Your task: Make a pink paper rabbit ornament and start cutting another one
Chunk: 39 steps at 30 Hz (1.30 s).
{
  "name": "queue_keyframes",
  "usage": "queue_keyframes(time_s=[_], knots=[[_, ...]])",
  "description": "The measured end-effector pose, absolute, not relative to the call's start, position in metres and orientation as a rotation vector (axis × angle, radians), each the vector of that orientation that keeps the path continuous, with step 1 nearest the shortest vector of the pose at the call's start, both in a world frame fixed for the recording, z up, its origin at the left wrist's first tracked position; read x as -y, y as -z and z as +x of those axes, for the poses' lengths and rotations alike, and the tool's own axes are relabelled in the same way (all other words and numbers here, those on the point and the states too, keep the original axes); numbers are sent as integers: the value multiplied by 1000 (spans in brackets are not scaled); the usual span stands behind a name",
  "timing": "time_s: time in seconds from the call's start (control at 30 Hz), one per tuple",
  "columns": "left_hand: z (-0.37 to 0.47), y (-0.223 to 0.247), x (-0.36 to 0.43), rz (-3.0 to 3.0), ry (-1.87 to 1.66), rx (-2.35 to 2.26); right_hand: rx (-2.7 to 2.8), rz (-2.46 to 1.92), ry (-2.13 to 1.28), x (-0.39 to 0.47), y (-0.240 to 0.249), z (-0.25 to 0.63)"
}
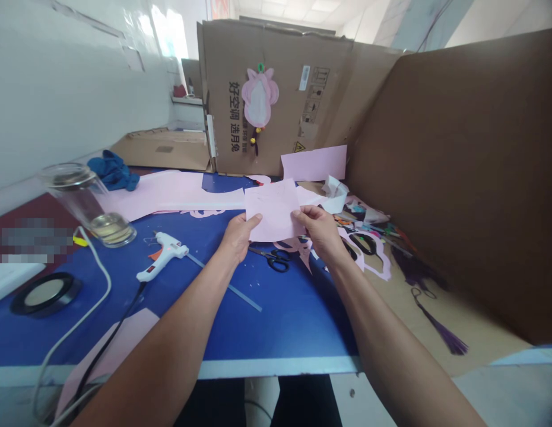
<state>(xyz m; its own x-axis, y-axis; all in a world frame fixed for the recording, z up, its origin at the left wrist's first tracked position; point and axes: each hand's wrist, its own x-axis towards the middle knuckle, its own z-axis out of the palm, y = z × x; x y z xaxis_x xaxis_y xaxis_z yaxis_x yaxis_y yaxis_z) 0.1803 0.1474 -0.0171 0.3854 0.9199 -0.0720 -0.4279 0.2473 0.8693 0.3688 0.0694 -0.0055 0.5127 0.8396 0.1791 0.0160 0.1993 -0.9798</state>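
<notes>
Holds a pink paper sheet (276, 204) above the blue bench (303, 332) — pinches its left edge with the fingers of the left hand (237, 236), its right edge with those of the right hand (320, 225). Has black-handled scissors (271, 255) lying on the bench just this side of the sheet, and a white glue gun (164, 255) farther left, with a translucent stick (244, 298) slanting from it under the left forearm (178, 320). Faces a brown cardboard panel (285, 130) bearing a pink ornament (258, 101) — has pink cut-outs (386, 270) off to the right.
</notes>
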Motion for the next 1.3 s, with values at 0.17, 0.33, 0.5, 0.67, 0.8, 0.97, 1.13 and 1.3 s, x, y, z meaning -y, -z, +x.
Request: queue_keyframes(time_s=[0.17,0.33,0.5,0.67,0.8,0.97,1.13,1.3], knots=[[181,18,-148,889,-1020,-668,873,-1241,-693,-71,8,371],[182,21,-150,875,-1020,-664,872,-1249,-680,-72,10,372],[182,22,-151,885,-1021,-664,880,-1245,-664,-73,11,372],[182,20,-150,877,-1020,-674,875,-1250,-668,-72,10,371],[181,20,-149,869,-1023,-656,869,-1249,-672,-72,10,371],[181,22,-150,883,-1017,-658,883,-1245,-679,-72,11,372],[182,22,-150,889,-1012,-689,870,-1232,-682,-73,12,372],[182,21,-149,867,-1011,-693,861,-1239,-675,-73,12,372]])
